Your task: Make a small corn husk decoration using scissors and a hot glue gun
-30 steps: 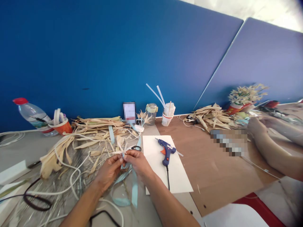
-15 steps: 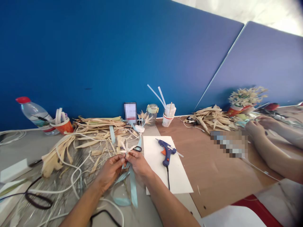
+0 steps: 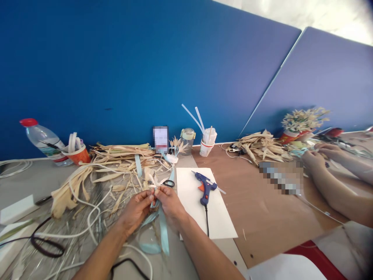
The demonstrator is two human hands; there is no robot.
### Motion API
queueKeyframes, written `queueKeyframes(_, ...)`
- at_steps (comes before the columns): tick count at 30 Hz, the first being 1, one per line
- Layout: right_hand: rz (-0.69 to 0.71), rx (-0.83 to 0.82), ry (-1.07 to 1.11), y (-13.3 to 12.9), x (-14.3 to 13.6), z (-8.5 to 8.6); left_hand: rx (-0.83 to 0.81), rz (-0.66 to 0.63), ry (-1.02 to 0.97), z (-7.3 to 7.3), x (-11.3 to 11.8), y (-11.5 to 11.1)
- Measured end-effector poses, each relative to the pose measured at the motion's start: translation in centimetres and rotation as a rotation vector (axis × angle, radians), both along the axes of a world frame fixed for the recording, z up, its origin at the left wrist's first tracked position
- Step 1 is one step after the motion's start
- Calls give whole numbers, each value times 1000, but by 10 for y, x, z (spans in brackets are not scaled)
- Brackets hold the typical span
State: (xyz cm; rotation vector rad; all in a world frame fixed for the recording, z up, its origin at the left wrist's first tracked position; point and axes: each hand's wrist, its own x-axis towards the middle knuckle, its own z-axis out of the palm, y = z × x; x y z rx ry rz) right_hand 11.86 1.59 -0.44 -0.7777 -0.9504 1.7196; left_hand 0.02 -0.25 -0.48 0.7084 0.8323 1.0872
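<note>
Fingertips together, my left hand point(image 3: 136, 208) and my right hand point(image 3: 171, 202) both pinch the base of a small pale husk flower point(image 3: 156, 181). Its petals point up and away above the fingers. A light blue ribbon point(image 3: 164, 231) hangs from beneath my right hand down over the table, with a loop curling to the left. Just behind my right hand lies the black handle of scissors point(image 3: 168, 183). To the right, a blue glue gun point(image 3: 207, 188) rests on a white sheet point(image 3: 218, 221).
Dried husks point(image 3: 122, 152) and white cables spread over the left side. A plastic bottle point(image 3: 46, 142), an orange cup point(image 3: 80, 155), a phone point(image 3: 161, 139) and a white cup point(image 3: 206, 149) stand along the blue partition. Another person's hands point(image 3: 316, 159) work at the right.
My hands still hold the flower in nearly the same place; its petals have tilted slightly. The other person's hands have shifted slightly left.
</note>
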Motion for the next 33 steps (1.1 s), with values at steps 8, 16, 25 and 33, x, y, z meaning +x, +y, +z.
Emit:
queueKeyframes(8,-12,-15,14,-1,0,-3,11,-13,0,-5,-1,1)
queueKeyframes(16,-73,-16,7,2,-2,-10,-30,20,-20,-4,1,1)
queueKeyframes(25,-79,-133,175,3,1,-1,1,123,-30,1,-6,4)
queueKeyframes(33,107,-18,-74,-3,11,13,38,178,-44,-1,-9,8)
